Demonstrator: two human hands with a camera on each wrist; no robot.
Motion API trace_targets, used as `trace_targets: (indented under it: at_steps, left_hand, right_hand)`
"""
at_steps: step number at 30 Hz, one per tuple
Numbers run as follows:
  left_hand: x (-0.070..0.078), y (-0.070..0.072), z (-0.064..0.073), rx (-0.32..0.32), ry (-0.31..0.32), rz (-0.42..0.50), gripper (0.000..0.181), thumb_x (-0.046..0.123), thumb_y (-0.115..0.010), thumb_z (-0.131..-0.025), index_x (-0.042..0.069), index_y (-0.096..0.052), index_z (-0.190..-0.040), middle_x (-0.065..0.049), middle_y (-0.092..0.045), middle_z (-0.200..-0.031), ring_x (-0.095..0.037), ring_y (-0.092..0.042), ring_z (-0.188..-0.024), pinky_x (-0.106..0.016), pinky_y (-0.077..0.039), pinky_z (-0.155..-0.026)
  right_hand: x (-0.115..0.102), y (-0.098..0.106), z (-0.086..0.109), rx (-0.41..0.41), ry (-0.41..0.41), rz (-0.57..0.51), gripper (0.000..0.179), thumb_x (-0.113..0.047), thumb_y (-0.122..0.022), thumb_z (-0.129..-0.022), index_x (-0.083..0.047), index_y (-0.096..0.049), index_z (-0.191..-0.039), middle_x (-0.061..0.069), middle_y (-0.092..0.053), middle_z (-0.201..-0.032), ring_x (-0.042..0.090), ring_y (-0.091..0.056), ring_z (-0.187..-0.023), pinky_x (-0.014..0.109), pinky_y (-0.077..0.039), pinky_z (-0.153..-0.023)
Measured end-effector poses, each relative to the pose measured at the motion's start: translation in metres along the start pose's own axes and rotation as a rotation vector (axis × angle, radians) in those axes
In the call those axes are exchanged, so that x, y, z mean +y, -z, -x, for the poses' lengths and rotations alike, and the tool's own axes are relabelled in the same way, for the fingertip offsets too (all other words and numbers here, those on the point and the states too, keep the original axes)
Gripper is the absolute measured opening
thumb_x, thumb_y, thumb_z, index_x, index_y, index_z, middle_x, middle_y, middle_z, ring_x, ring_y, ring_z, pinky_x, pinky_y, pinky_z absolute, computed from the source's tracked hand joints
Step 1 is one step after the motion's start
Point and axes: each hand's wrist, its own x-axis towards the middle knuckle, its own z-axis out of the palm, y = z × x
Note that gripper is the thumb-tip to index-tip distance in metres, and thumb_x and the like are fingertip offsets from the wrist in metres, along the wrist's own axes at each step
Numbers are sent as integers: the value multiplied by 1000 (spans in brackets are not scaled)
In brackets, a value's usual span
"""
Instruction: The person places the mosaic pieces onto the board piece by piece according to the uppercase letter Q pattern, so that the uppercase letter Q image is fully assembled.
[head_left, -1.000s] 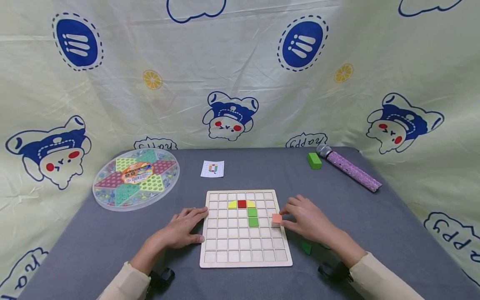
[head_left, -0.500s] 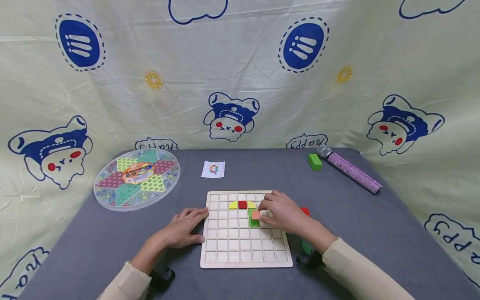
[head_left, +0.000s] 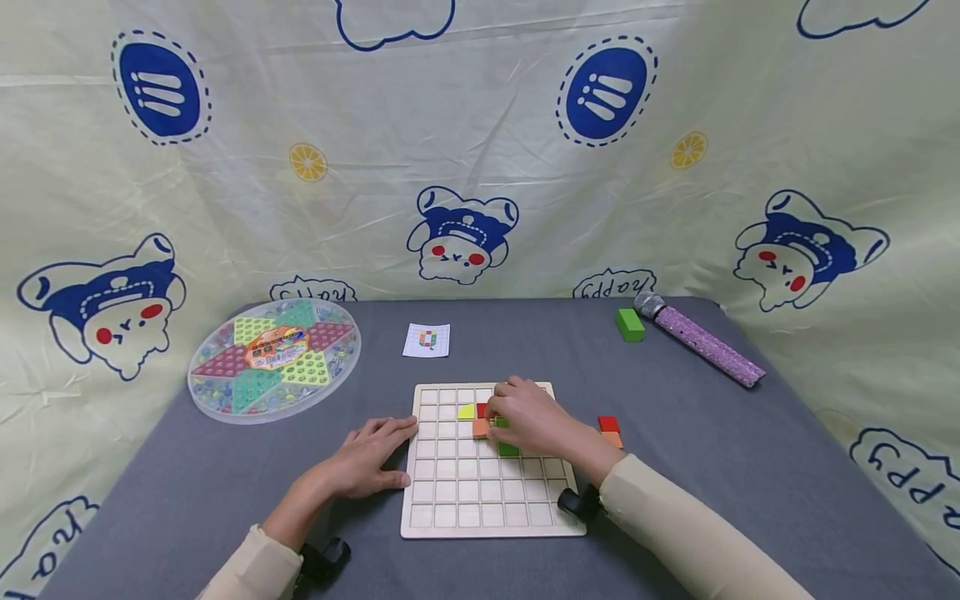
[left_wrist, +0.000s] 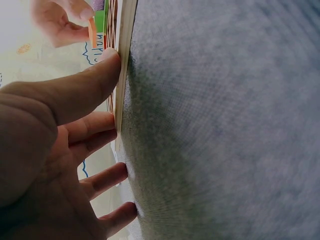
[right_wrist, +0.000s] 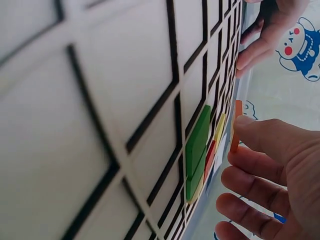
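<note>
Between thumb and fingers, my right hand (head_left: 536, 421) pinches a flat orange square tile (head_left: 481, 429) over the upper middle of a pale wooden grid board (head_left: 453, 492). In the right wrist view the orange tile (right_wrist: 237, 127) stands off the board's face. Green tiles (head_left: 508, 450), partly covered by the right hand in the head view, lie in the grid. A red tile (head_left: 482, 410) and a yellow tile (head_left: 466, 411) sit side by side in an upper row. My left hand (head_left: 371, 458) rests at the board's left edge, thumb and fingertips touching it.
Right of the board lie a red tile (head_left: 608, 423) and an orange piece (head_left: 612, 438). Farther back are a green block (head_left: 630, 325) and a glittery purple microphone (head_left: 705, 342). A small pattern card (head_left: 412, 343) and a round Chinese checkers set (head_left: 273, 387) lie behind and left.
My right hand has carried the orange tile leftward from the board's right edge, past the green tiles, to below the red tile. The left hand stays in place.
</note>
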Motion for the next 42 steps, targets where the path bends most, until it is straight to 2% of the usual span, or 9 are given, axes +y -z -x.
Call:
trace_targets:
  at_steps: [6,12,19,25,34,42]
  left_hand:
    - [0,0,0,7,3,-3,71,33,-69,-84,11,-38,-145,-6,-35,-151,-33,-31,-135,-57,-26,-102]
    - [1,0,1,8,-3,-6,71,32,-69,-84,10,-38,-145,-6,-35,-151,-33,-31,-135,-57,-26,-102]
    - [0,1,1,7,-8,-6,72,34,-69,-84,10,-38,-144,-7,-35,-151,-34,-31,-135,-58,-26,-101]
    - [0,1,1,4,-8,4,72,34,-69,-84,10,-39,-144,-7,-35,-151,-35,-31,-135,-58,-26,-101]
    - [1,1,1,-1,3,7,72,34,-69,-84,10,-39,-144,-7,-35,-151,-34,-30,-136,-58,-25,-102]
    - [0,1,1,3,-3,9,73,35,-69,-84,10,-38,-145,-6,-35,-151,-34,-30,-136,-58,-25,-101]
  right_hand:
    - [-4,-3,-8,-24,-7,4,12,-29,-71,-82,-18,-71,-88,-5,-60,-85,16,-50,-85,39,-45,-80]
    - [-7,-8,-15,-59,-25,9,10,-29,-70,-83,-19,-70,-85,-6,-59,-85,15,-48,-84,30,-37,-72]
    - [-9,-11,-19,-15,4,15,7,-24,-68,-82,-19,-72,-86,-5,-63,-87,15,-50,-84,30,-36,-70]
    - [-12,-12,-20,-15,6,18,7,-23,-68,-82,-19,-72,-86,-5,-62,-86,15,-49,-84,30,-38,-71]
    - [-12,-11,-19,-27,8,28,9,-26,-70,-82,-19,-72,-87,-5,-62,-88,15,-49,-84,30,-37,-72]
    - [-6,-3,-5,4,-22,20,15,-27,-71,-81,-18,-72,-93,-3,-62,-90,16,-49,-84,34,-41,-75]
